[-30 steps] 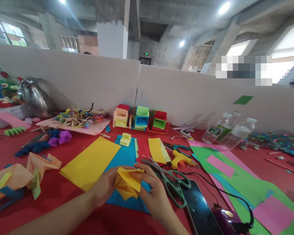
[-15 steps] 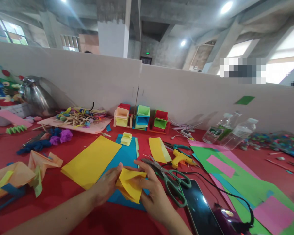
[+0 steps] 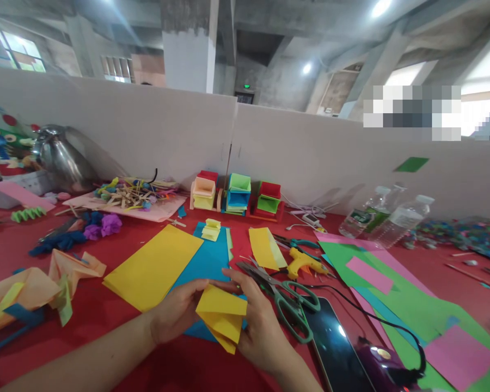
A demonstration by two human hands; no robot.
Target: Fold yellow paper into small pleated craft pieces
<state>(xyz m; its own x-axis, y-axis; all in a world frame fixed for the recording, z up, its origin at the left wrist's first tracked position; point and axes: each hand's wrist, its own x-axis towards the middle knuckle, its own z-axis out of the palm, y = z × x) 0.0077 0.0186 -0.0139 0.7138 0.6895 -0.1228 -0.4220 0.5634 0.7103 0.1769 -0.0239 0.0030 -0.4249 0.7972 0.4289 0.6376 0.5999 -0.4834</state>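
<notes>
A folded piece of yellow paper (image 3: 222,316) is held between both hands above a blue sheet (image 3: 204,261). My left hand (image 3: 179,310) grips its left side, the fingers curled behind it. On the right, my right hand (image 3: 259,324) closes on the paper's edge, some fingertips hidden behind the folds. A larger yellow sheet (image 3: 153,267) lies to the left of the blue one. Green-handled scissors (image 3: 289,299) lie just right of my right hand. A small pale-yellow folded strip (image 3: 211,230) sits at the top of the blue sheet.
A phone (image 3: 341,348), a yellow glue gun (image 3: 308,264) and its black cable lie to the right. Beyond them are green and pink sheets (image 3: 416,299) and plastic bottles (image 3: 404,220). Small folded-paper boxes (image 3: 239,193) stand at the white partition. Crumpled peach paper (image 3: 36,294) lies left.
The yellow paper has turned and tilted in my hands, its folded flap now facing up. My left fingers have slid from its top edge to behind it.
</notes>
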